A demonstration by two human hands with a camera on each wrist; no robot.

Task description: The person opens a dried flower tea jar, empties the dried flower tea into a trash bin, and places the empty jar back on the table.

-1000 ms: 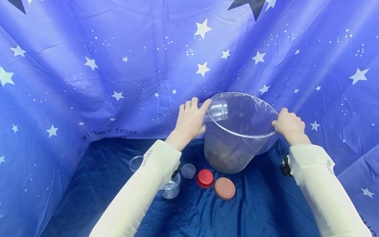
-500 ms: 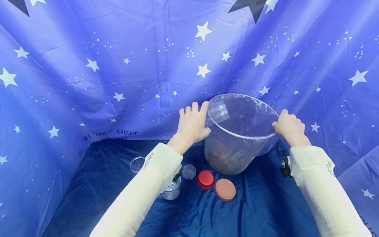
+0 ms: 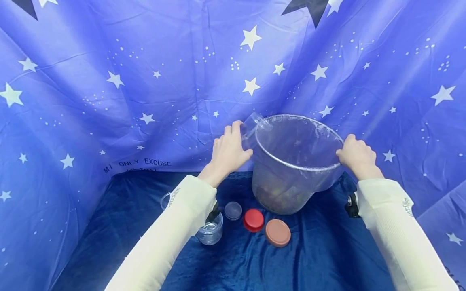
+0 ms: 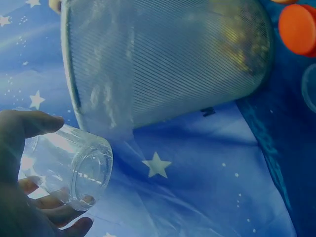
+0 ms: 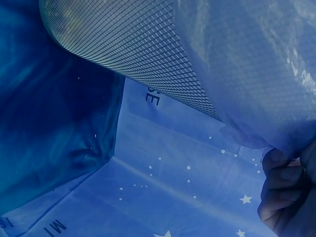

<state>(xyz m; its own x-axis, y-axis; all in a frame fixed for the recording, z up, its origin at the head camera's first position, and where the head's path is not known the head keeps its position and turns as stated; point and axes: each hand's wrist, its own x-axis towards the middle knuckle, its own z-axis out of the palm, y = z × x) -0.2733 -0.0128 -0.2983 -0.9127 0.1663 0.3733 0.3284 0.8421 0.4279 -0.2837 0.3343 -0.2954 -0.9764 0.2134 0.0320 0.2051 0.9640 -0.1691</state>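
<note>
My left hand (image 3: 227, 151) grips a clear plastic jar (image 3: 249, 127) at the left rim of a mesh wastebasket (image 3: 271, 178). Tilted up and to the right, the jar overlaps the rim in the head view. In the left wrist view, thumb and fingers curl round the jar (image 4: 74, 163), in which I see no contents. My right hand (image 3: 356, 155) holds the wastebasket's right rim, where a clear plastic liner (image 5: 237, 59) folds over the outside. The wastebasket leans towards me. Brownish-yellow contents (image 4: 242, 39) show dimly through the mesh near its bottom.
On the dark blue cloth (image 3: 313, 258) in front of the wastebasket lie a red lid (image 3: 253, 220), a pinkish-brown lid (image 3: 278, 233) and a clear lid (image 3: 233, 211). Another clear jar (image 3: 210, 234) stands partly behind my left sleeve. A star-patterned curtain (image 3: 174, 89) hangs close behind.
The jar's end has come up from inside the wastebasket to its left rim, and the jar now tilts upward. My left hand has shifted slightly left; my right hand stays on the rim.
</note>
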